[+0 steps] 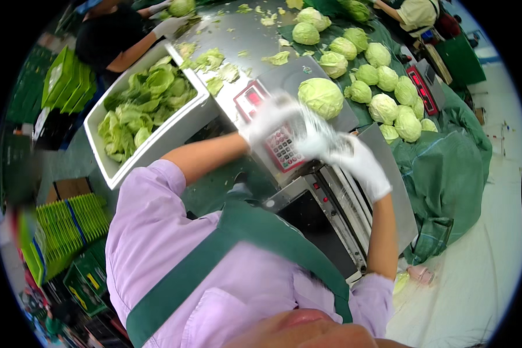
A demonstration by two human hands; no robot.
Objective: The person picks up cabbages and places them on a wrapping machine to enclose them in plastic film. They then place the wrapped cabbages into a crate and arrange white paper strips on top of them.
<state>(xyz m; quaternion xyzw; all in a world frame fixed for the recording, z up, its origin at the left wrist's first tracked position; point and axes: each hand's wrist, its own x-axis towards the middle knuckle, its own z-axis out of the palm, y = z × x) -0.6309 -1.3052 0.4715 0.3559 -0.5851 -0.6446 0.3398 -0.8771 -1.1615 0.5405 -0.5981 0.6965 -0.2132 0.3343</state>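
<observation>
Clear plastic film (324,130), crumpled and motion-blurred, lies between my two white-gloved hands. My right hand (361,161) has its fingers closed on the film, above the rollers of a film-wrapping machine (326,209). Blurred over the scale's keypad (283,148) is my left hand (272,116), close to the film's other side; its finger grip is unclear. Whether anything is inside the film cannot be told. Just beyond the hands, a green cabbage (321,98) rests on the metal scale plate (287,74). The scale's red-lit display (253,96) is left of it.
Many cabbages (383,108) lie on green sheeting (443,174) at the right, beside another scale (424,87). A white foam box (148,167) of loose leaves stands left. A co-worker's gloved hand (170,27) is beyond it. Leaf scraps (278,58) litter the metal table (243,26).
</observation>
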